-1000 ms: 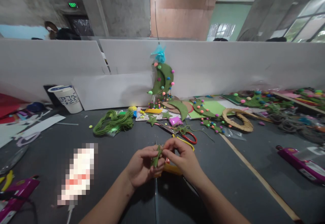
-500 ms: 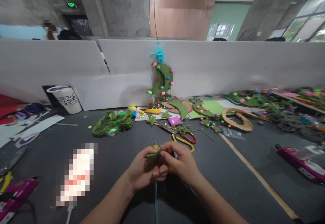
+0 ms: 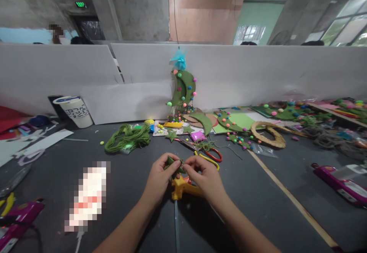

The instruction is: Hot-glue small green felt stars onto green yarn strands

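A small green felt star (image 3: pixel 175 166) is held up in front of me. My left hand (image 3: pixel 163 172) grips it between thumb and fingers. At its right edge, my right hand (image 3: pixel 202 172) pinches with thumb and forefinger; whatever else sits in that pinch is too small to make out. Just below both hands lies a yellow hot glue gun (image 3: pixel 179 190), a pale glue stick (image 3: pixel 176 222) running from it toward me. Beyond my right hand rest scissors (image 3: pixel 213 155) with red and yellow handles, near a tangle of green yarn (image 3: pixel 205 145).
A green yarn skein (image 3: pixel 126 138) lies at left, a white cup (image 3: pixel 75 112) behind it. Against the partition stands a green crescent ornament (image 3: pixel 187 85) with coloured pompoms. Felt stars (image 3: pixel 172 136), a straw wreath (image 3: pixel 268 134) and a magenta tool (image 3: pixel 341 184) lie further around the table.
Both hands have lifted slightly away from me, and the felt star has turned in my left fingers. The yellow glue gun below now shows more fully.
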{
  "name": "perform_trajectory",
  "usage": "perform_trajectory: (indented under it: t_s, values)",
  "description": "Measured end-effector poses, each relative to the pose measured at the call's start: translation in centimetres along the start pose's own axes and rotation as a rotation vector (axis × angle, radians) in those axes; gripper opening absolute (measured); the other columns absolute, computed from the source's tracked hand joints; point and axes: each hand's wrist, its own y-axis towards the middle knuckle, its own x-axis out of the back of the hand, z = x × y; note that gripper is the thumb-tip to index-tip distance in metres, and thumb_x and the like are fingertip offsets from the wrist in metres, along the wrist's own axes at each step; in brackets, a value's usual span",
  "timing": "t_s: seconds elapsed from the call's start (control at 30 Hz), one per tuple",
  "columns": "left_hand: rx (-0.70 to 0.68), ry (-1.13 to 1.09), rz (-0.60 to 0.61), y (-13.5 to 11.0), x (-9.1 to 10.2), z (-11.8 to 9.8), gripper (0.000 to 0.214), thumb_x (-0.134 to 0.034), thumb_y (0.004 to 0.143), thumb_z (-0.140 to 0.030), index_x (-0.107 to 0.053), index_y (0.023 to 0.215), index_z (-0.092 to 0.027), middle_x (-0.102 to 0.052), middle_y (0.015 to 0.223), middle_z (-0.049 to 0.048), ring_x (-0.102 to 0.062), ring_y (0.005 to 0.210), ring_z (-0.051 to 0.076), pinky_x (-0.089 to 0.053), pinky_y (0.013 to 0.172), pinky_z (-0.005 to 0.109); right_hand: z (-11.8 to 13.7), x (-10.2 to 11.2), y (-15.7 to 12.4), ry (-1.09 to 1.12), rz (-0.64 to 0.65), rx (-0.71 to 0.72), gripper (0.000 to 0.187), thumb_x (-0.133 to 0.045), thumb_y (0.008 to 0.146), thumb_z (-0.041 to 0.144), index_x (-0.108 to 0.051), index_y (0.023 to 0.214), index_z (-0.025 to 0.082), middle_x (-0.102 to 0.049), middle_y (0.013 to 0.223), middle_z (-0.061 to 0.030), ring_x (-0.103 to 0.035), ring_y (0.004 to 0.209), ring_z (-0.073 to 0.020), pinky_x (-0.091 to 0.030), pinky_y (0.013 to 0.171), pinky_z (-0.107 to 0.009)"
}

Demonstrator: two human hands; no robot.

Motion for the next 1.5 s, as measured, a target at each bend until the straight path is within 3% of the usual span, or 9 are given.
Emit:
perform_trajectory:
  t_s: [0.43,0.67,0.77,0.97,1.07,1.17,1.37,1.5]
  values:
    - [-0.004,0.007,-0.003,0.0,0.0,-0.6,0.019,-0.060,0.074,-0.035,-0.058,0.079,-0.017,-0.057,0.071,-0.0003,-0.051,0.057,0.012,-0.042,0.057,0.023,0.3,0.2,0.0,-0.029,0.013,0.050,0.014,-0.052,0.077,0.027,-0.057,0.068,0.017,-0.051,0.059,0.0026,-0.045,0.054,-0.0108,-0.035,0.051,-0.021]
    - [-0.239,0.503,0.057,0.1,0.1,-0.7,0.009,-0.052,0.077,-0.024,-0.060,0.075,-0.020,-0.057,0.074,0.0018,-0.052,0.073,0.017,-0.038,0.068,0.026,0.0,0.4,-0.1,-0.122,0.006,0.095,0.012,-0.052,0.077,0.022,-0.060,0.069,0.018,-0.055,0.060,0.0018,-0.048,0.055,-0.0116,-0.036,0.052,-0.021]
    - [-0.280,0.557,0.118,0.0,-0.1,-0.5,0.010,-0.050,0.077,-0.021,-0.059,0.074,-0.020,-0.057,0.075,0.0021,-0.051,0.075,0.018,-0.036,0.070,0.027,-0.6,0.4,0.1,-0.094,0.055,0.044,0.011,-0.053,0.076,0.025,-0.060,0.071,0.018,-0.057,0.062,0.0014,-0.050,0.055,-0.0119,-0.037,0.051,-0.021]
    - [-0.081,0.400,0.162,-0.2,-0.4,-1.0,0.006,-0.057,0.072,-0.023,-0.057,0.067,-0.020,-0.051,0.061,-0.0019,-0.047,0.062,0.015,-0.034,0.058,0.023,-0.3,1.2,0.8,0.174,0.164,-0.164,0.011,-0.055,0.070,0.025,-0.057,0.063,0.017,-0.045,0.051,0.0061,-0.037,0.044,-0.0071,-0.028,0.043,-0.019]
    - [0.026,0.250,0.271,-0.3,-0.2,-1.2,0.008,-0.058,0.073,-0.025,-0.055,0.070,-0.019,-0.052,0.061,-0.0026,-0.045,0.054,0.012,-0.034,0.052,0.022,0.1,1.8,1.0,0.259,0.163,-0.218,0.008,-0.052,0.067,0.019,-0.055,0.061,0.016,-0.036,0.046,0.0084,-0.027,0.042,-0.0059,-0.020,0.042,-0.019]
    - [0.042,0.152,0.346,-0.4,0.0,-1.2,0.010,-0.058,0.075,-0.027,-0.054,0.073,-0.018,-0.055,0.065,-0.0008,-0.048,0.055,0.011,-0.036,0.052,0.022,0.1,2.0,1.1,0.282,0.179,-0.241,0.007,-0.050,0.064,0.017,-0.053,0.058,0.016,-0.033,0.045,0.0090,-0.025,0.043,-0.0058,-0.018,0.043,-0.019]
    - [-0.059,0.126,0.223,-0.5,0.2,-1.1,0.013,-0.055,0.078,-0.032,-0.055,0.079,-0.019,-0.055,0.071,-0.0009,-0.048,0.059,0.011,-0.038,0.057,0.023,-0.3,1.7,1.0,0.271,0.255,-0.224,0.008,-0.054,0.067,0.021,-0.055,0.060,0.016,-0.047,0.054,0.0055,-0.039,0.051,-0.0076,-0.032,0.051,-0.019]
    - [-0.280,0.372,0.026,-0.1,0.6,-1.1,0.006,-0.052,0.080,-0.025,-0.055,0.079,-0.019,-0.053,0.079,0.0011,-0.050,0.072,0.014,-0.039,0.067,0.025,0.2,1.5,0.8,0.246,0.233,-0.173,0.009,-0.056,0.069,0.024,-0.055,0.062,0.017,-0.049,0.058,0.0045,-0.041,0.053,-0.0085,-0.033,0.051,-0.019]
